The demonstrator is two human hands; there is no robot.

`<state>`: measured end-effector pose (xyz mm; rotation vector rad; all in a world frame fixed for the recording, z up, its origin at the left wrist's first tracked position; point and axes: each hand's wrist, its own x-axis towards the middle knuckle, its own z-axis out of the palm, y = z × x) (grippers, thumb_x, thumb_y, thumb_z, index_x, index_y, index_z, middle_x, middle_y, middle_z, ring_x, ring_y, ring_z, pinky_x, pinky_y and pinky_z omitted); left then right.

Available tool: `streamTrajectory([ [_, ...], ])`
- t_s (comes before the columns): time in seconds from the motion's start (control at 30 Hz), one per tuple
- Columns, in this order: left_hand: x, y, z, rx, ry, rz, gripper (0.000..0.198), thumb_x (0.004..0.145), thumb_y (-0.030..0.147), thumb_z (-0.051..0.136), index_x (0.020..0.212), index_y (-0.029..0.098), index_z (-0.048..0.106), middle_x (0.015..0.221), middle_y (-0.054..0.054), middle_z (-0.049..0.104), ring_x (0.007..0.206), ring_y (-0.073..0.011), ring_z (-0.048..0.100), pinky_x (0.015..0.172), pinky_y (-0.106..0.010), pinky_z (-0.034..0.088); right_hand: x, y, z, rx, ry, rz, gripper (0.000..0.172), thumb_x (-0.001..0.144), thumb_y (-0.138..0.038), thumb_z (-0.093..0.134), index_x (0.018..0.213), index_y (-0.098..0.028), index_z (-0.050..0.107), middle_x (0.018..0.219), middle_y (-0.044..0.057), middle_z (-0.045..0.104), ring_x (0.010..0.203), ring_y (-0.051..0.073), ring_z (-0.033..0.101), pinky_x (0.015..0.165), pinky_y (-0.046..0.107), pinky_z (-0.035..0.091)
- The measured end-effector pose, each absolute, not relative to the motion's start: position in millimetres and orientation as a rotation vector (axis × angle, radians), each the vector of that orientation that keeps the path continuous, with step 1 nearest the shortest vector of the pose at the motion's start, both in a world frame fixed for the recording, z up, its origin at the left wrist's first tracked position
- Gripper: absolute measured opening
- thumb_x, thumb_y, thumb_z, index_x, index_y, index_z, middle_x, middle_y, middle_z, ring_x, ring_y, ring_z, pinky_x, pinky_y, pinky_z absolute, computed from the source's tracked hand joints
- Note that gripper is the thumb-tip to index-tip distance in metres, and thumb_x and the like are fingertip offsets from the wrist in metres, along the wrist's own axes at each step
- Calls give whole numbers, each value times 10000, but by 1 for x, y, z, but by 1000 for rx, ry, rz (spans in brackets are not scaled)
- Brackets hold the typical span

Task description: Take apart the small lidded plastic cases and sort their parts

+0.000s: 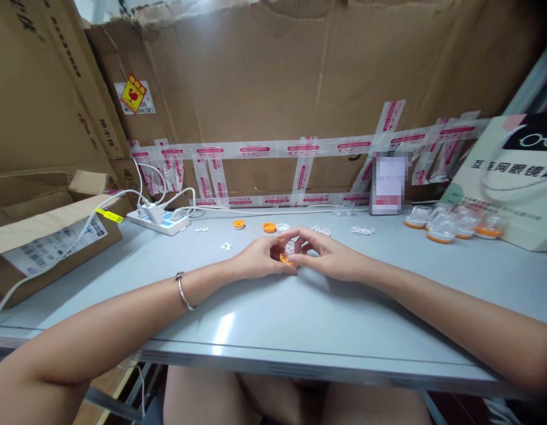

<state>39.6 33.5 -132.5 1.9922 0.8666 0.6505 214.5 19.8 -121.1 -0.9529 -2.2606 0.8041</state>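
At the middle of the table, my left hand [259, 257] and my right hand [333, 255] meet around a small clear plastic dome with an orange base [287, 258]. The fingers of my left hand wrap the left side of it. From the right, the thumb and fingers of my right hand pinch it, and they hide part of it. White bits show inside the dome. Just behind my hands lie an orange ring-shaped part [269, 227], a white round part [283, 228] and a pile of small white pieces [320, 231]. Another orange round part [238, 224] sits farther left.
Several clear domes with orange bases [440, 231] stand at right, before a paper bag [513, 195]. A phone [386, 183] leans against the taped cardboard [264, 106]. At left are a power strip [160, 221], cables and an open box [56, 248]. More white pieces [362, 231] lie behind.
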Motion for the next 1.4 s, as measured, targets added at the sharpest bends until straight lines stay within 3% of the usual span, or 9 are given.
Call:
streamTrajectory([
  [0.1,40,33,-134,1967,921,670,299,582,280,703,750,127,509,655,41,486,596,-81,468,568,-210,380,210,19,-126,-1115,-2172,650,420,694,-425,603,1021,-198,469,933,45,531,707,137,501,652,296,434],
  [0.2,40,34,-136,1950,918,677,287,585,270,695,740,133,497,662,38,500,612,-89,490,584,-215,395,210,20,-129,-1098,-2212,578,329,739,-400,558,986,-206,463,759,4,535,646,141,490,617,289,416],
  [0.37,39,36,-139,1963,895,671,328,587,305,698,789,128,508,711,15,528,655,-105,512,615,-229,405,215,17,-125,-947,-2316,483,442,778,-364,514,1172,-215,380,1012,73,531,935,195,499,793,345,406],
  [0.6,38,37,-140,2015,882,672,305,611,309,681,784,130,504,702,19,519,652,-103,506,617,-230,404,210,15,-127,-935,-2254,525,324,771,-277,495,1071,-203,395,953,59,545,847,171,522,741,329,432],
  [0.77,39,37,-140,1985,876,675,324,600,298,695,787,129,492,713,19,514,663,-101,508,618,-224,404,211,17,-129,-1013,-2202,542,383,732,-328,564,1051,-208,388,890,40,528,795,169,522,698,326,445],
  [1.07,38,38,-138,2021,817,648,333,634,297,671,875,121,523,764,-6,552,702,-117,527,659,-249,424,219,23,-132,-726,-2320,629,293,814,-208,443,1103,-216,394,1023,67,522,948,175,494,853,382,409],
  [1.23,38,37,-139,2026,959,665,354,575,325,703,785,130,497,723,9,529,676,-118,516,614,-238,417,212,22,-130,-1062,-2213,503,469,725,-415,574,1092,-189,390,889,46,521,779,171,509,668,312,426],
  [1.33,39,36,-139,2002,978,663,341,570,311,703,762,135,482,689,24,514,646,-106,502,590,-223,401,209,19,-128,-1172,-2238,533,349,749,-440,528,984,-198,436,640,-30,482,563,133,449,525,257,355],
  [1.4,39,35,-138,2017,961,668,330,579,302,696,774,132,492,694,20,520,643,-105,499,586,-220,394,208,16,-125,-1084,-2321,555,230,793,-375,471,953,-209,462,615,-34,485,552,125,444,532,247,349],
])
